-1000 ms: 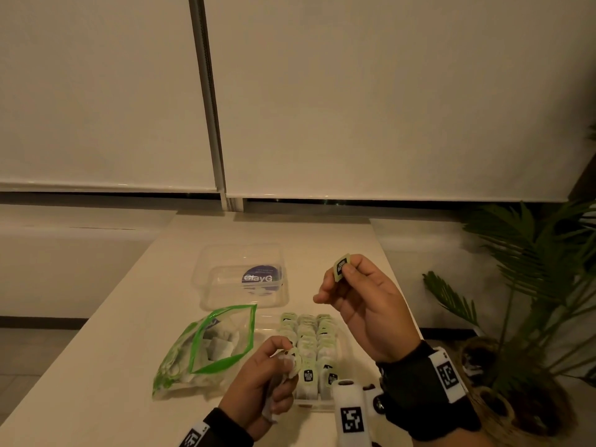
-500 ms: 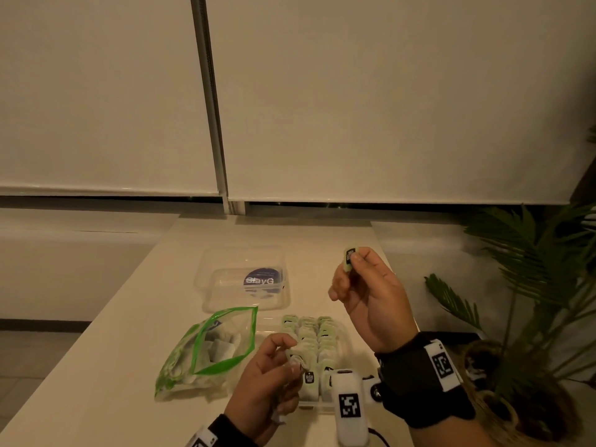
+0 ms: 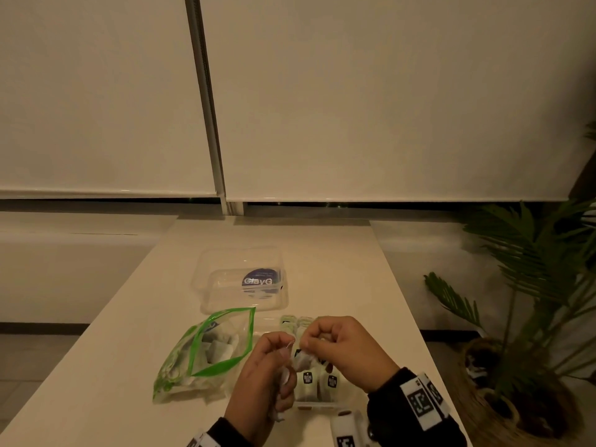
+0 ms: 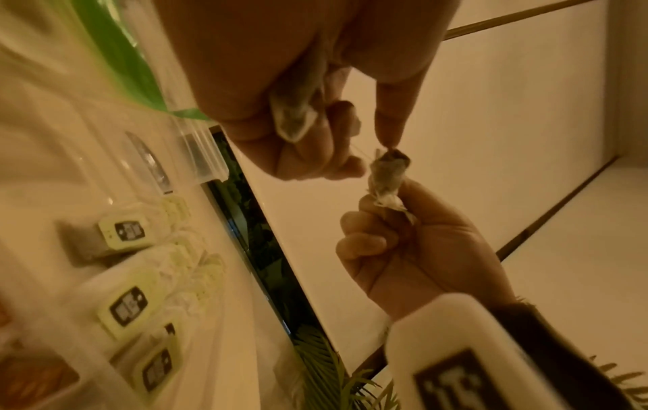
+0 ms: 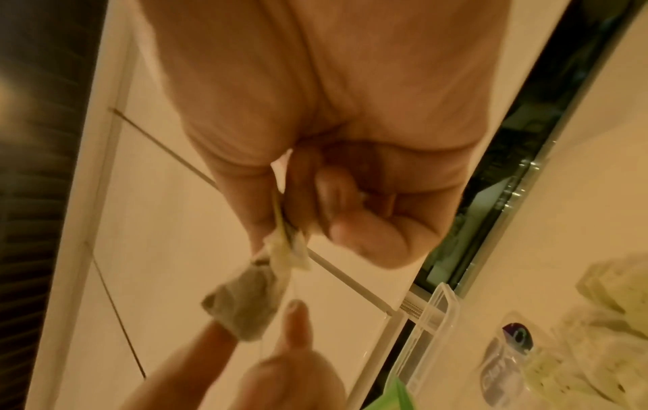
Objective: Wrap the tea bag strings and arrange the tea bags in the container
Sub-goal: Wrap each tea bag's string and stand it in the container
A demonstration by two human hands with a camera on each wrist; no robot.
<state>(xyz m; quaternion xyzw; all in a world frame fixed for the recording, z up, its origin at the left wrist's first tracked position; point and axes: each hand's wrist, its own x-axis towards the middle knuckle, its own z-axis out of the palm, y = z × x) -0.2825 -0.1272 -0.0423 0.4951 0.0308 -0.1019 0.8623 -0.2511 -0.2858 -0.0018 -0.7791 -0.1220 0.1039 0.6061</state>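
Both hands meet above the clear container (image 3: pixel 335 404), which holds rows of tea bags (image 3: pixel 308 380) with pale green tags. My right hand (image 3: pixel 306 345) pinches a crumpled tea bag (image 3: pixel 303 361) by its top, together with its tag; in the right wrist view that tea bag (image 5: pixel 245 305) hangs below my right hand (image 5: pixel 291 235). My left hand (image 3: pixel 290 353) has its fingers curled round a second tea bag (image 4: pixel 291 116) in the palm. Its index fingertip touches the top of the hanging tea bag (image 4: pixel 385 174), and a thin string (image 4: pixel 361 152) runs between them.
An open zip bag (image 3: pixel 209 350) with a green rim holds more tea bags, left of the container. The clear lid (image 3: pixel 242 282) with a blue label lies farther back on the table (image 3: pixel 322 253). A potted palm (image 3: pixel 532 285) stands beyond the table's right edge.
My right hand, earlier raised with the green tag held up, has come down and left to meet the left hand over the container. The left hand rose slightly.
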